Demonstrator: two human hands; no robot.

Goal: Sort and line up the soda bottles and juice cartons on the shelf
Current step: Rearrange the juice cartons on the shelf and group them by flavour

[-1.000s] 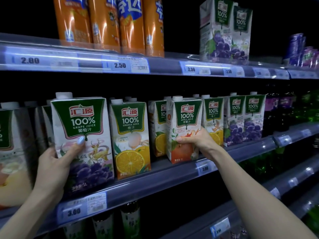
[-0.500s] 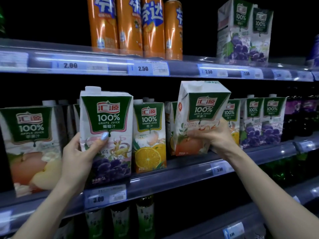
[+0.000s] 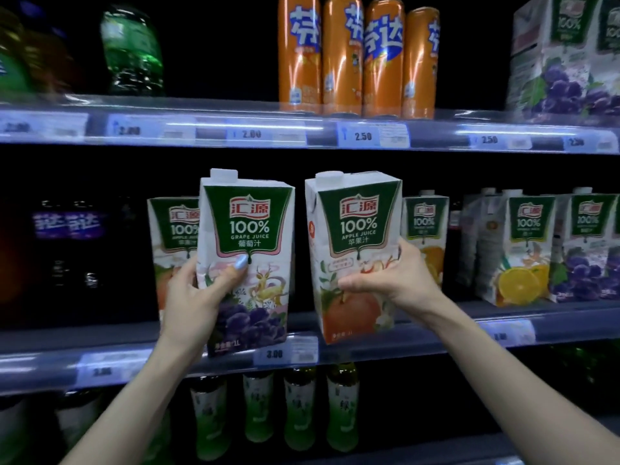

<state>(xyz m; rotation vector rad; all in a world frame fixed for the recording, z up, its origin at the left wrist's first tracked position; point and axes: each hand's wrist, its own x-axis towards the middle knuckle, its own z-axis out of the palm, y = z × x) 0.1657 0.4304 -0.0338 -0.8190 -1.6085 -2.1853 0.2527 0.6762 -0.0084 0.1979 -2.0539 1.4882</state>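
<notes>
Currently, both cartons off the row and in front of the middle shelf (image 3: 419,337). Left hand (image 3: 198,297) wrapped around the grape carton (image 3: 246,263), thumb across the front, carton base level with the shelf lip. Right hand (image 3: 385,280) clamped on the apple carton (image 3: 355,256), tilted slightly, held from its right side. Another apple carton (image 3: 171,236) just behind the grape one; orange carton (image 3: 427,236) behind the right hand. Risks noted: one-handed grips on full cartons liable to slip; tilted base could catch the lip on return; crowded row behind could be knocked over; flavours could end up mixed again if set back in the wrong slots
</notes>
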